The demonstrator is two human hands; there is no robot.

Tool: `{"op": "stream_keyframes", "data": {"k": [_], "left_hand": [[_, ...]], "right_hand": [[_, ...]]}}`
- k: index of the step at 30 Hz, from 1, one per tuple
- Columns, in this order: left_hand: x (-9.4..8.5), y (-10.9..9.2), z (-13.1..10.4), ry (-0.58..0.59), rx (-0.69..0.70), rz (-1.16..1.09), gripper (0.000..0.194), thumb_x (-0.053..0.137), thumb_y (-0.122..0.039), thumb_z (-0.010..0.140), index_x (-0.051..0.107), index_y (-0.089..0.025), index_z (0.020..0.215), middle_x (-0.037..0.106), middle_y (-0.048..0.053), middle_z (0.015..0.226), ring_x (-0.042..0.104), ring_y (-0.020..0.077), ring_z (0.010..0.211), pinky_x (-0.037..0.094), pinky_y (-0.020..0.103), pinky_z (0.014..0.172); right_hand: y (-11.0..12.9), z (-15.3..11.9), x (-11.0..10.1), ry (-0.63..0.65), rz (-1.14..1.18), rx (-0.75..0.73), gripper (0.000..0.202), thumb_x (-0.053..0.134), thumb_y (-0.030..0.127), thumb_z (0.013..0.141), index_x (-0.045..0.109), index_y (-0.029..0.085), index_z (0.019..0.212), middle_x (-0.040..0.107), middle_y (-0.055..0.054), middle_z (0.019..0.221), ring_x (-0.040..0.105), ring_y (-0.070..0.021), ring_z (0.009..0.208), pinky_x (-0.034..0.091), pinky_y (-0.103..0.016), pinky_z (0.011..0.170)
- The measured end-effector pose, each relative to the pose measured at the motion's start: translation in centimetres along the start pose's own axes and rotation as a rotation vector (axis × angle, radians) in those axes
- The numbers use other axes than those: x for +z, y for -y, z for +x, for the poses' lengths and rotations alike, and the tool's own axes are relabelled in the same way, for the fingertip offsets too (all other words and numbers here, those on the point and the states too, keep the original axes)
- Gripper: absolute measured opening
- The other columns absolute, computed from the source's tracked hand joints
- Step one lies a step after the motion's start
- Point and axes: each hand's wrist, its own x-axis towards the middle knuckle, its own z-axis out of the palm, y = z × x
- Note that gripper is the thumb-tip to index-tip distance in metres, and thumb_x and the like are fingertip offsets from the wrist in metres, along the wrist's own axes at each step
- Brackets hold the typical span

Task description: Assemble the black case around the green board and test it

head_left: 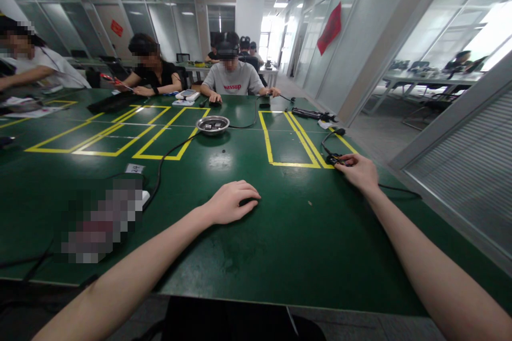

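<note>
My left hand (232, 202) rests on the green table (256, 256), its fingers loosely curved and a gap showing between thumb and fingers, with nothing seen in it. Over at the right side of the table, my right hand (358, 171) has its fingertips together on a small dark object with thin coloured wires (333, 159). My fingers hide part of that object. It lies beside a yellow tape line. A black cable with a dark plug-like end (339, 132) runs just behind it.
A metal bowl (213, 125) holding small metallic parts stands at the middle. Behind it sits a person (232, 79) with hands on the table. Black tools (314, 114) lie at the back right. Cables and a blurred item (106, 221) are at the left. Other people sit further left.
</note>
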Motion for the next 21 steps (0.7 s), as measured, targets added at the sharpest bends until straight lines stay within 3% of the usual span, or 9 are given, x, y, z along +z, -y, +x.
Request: {"op": "stream_keyframes", "data": {"k": [5,11,18,21], "left_hand": [[0.0,0.0,0.0,-0.006,0.002,0.004,0.022,0.056,-0.027,0.101,0.075,-0.020,0.109,0.077,0.007,0.114,0.070,0.0209,0.104,0.056,0.036,0.095],[-0.1,-0.1,0.0,-0.002,0.008,0.014,0.021,0.056,-0.026,0.100,0.075,-0.020,0.108,0.077,0.007,0.113,0.071,0.0208,0.103,0.056,0.035,0.093],[-0.1,0.0,0.1,-0.008,0.025,0.018,0.020,0.057,-0.024,0.100,0.075,-0.018,0.106,0.077,0.007,0.111,0.071,0.0213,0.102,0.056,0.035,0.092],[-0.1,0.0,0.1,-0.006,0.030,0.020,0.020,0.057,-0.024,0.100,0.075,-0.018,0.106,0.077,0.007,0.111,0.071,0.0213,0.102,0.056,0.035,0.092]], "right_hand": [[0.4,-0.2,-0.2,0.003,-0.003,0.018,0.035,0.068,0.032,0.068,0.075,0.019,0.100,0.076,-0.007,0.089,0.069,-0.0286,0.083,0.045,-0.032,0.059],[-0.2,0.1,-0.3,0.001,-0.037,0.003,0.050,0.071,0.043,0.071,0.076,0.018,0.114,0.077,-0.009,0.093,0.070,-0.0320,0.088,0.050,-0.035,0.063],[-0.6,0.3,-0.1,-0.046,-0.097,-0.020,0.041,0.071,0.046,0.075,0.082,0.020,0.104,0.077,-0.012,0.091,0.070,-0.0342,0.085,0.051,-0.038,0.062],[-0.7,0.3,-0.4,-0.129,-0.097,-0.057,0.040,0.069,0.043,0.077,0.081,0.017,0.105,0.076,-0.012,0.089,0.069,-0.0320,0.082,0.050,-0.037,0.065]]}}
